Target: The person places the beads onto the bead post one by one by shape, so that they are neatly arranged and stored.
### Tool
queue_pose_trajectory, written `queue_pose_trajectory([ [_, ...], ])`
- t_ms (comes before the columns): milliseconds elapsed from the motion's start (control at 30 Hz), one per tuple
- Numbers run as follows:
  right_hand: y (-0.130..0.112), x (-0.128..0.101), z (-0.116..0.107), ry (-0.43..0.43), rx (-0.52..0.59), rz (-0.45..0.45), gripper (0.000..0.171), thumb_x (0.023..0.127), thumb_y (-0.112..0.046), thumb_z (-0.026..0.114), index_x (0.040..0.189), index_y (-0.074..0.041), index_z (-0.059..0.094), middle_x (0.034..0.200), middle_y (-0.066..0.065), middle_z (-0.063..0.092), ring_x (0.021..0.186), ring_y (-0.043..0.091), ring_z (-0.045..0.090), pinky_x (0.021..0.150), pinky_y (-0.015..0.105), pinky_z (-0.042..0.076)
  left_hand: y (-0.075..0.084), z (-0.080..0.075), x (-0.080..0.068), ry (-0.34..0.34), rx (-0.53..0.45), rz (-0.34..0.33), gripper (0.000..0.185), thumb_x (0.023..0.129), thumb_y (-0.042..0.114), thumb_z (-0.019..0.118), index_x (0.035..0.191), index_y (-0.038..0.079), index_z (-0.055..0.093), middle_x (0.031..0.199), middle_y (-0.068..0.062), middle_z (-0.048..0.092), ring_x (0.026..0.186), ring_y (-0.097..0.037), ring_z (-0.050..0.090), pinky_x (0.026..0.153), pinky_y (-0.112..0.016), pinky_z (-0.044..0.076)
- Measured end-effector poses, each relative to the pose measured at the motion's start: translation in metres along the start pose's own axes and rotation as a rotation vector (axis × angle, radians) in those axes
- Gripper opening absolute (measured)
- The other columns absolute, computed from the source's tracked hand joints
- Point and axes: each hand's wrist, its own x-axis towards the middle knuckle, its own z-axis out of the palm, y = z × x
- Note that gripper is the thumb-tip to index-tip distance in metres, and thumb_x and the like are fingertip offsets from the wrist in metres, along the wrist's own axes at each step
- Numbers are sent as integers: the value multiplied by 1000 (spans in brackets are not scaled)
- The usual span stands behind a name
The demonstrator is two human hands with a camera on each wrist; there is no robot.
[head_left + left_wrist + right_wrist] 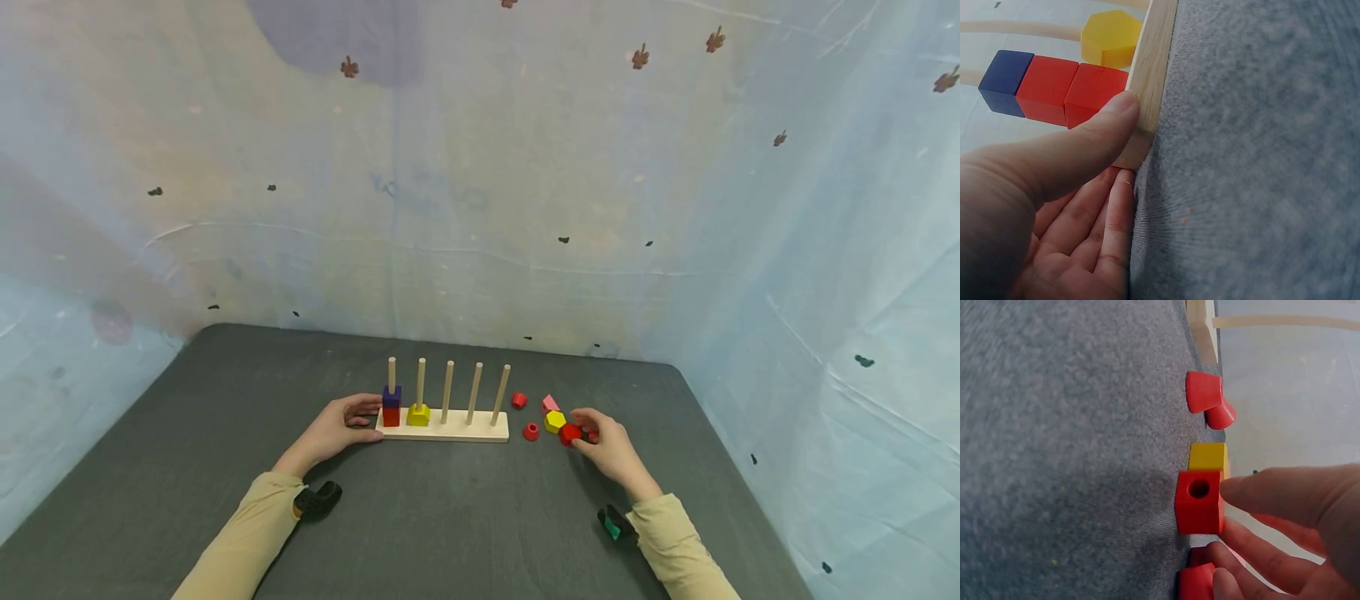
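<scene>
Nearest, two tan sleeves (247, 533) are lying over the dark tabletop (450, 517). Beyond them, the left hand (337, 427) is holding one end of the wooden stand (461, 430), thumb along its front edge and fingers round the end. The right hand (611, 448), beside the stand's other end, is pinching a red block (568, 434) between thumb and fingers (its hole is showing in the right wrist view). Just past it are lying a yellow hexagon (555, 422) and a pink piece (551, 403). On the stand, a dark blue block (392, 396) is topping two red blocks (1047, 89), a yellow block (418, 415) is sitting on the second peg, and three pegs are standing bare. The step in hand seems to be picking up the block; the next move is probably calling for lifting it and lining its hole up over a peg, perhaps the second. Farthest, a pale sheet (465, 167) is hanging behind.
</scene>
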Motion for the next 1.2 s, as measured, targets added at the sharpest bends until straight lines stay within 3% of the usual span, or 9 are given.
queue_pose_trajectory([
  [200, -2, -1, 1, -2, -29, -8, 38, 81, 3, 73, 118, 1, 63, 103, 11, 65, 93, 29, 61, 80, 44, 51, 1, 0, 0, -1, -2, 4, 64, 80, 12, 78, 135, -3, 49, 132, -22, 53, 118, -35, 53, 95, -47, 46],
  [433, -6, -2, 0, -44, -33, -10, 35, 81, 0, 74, 114, 1, 67, 102, 10, 65, 85, 28, 59, 63, 28, 46, -1, 0, 1, -2, 1, 7, 64, 80, 13, 78, 135, -3, 48, 132, -22, 52, 118, -35, 52, 95, -48, 46],
  [600, -7, -3, 1, -68, -34, 15, 35, 79, -3, 77, 112, -1, 67, 97, 6, 64, 82, 21, 57, 63, 26, 47, -2, 0, 2, -1, 13, -6, 64, 80, 15, 78, 135, -1, 49, 132, -20, 53, 119, -33, 53, 96, -46, 46],
  [867, -4, -3, 4, -123, -4, -18, 30, 80, -1, 75, 108, -4, 67, 94, 5, 64, 78, 17, 58, 60, 26, 49, 2, 1, 1, 4, 17, -11, 62, 81, 9, 77, 134, -5, 48, 131, -24, 52, 118, -37, 52, 96, -49, 45],
  [1200, -11, -1, 1, -83, 18, -57, 28, 79, -2, 77, 103, -6, 65, 93, 3, 63, 77, 16, 59, 65, 26, 52, 0, 1, 0, 5, 10, -5, 64, 80, 12, 78, 135, -2, 49, 132, -21, 53, 118, -34, 53, 96, -47, 46],
])
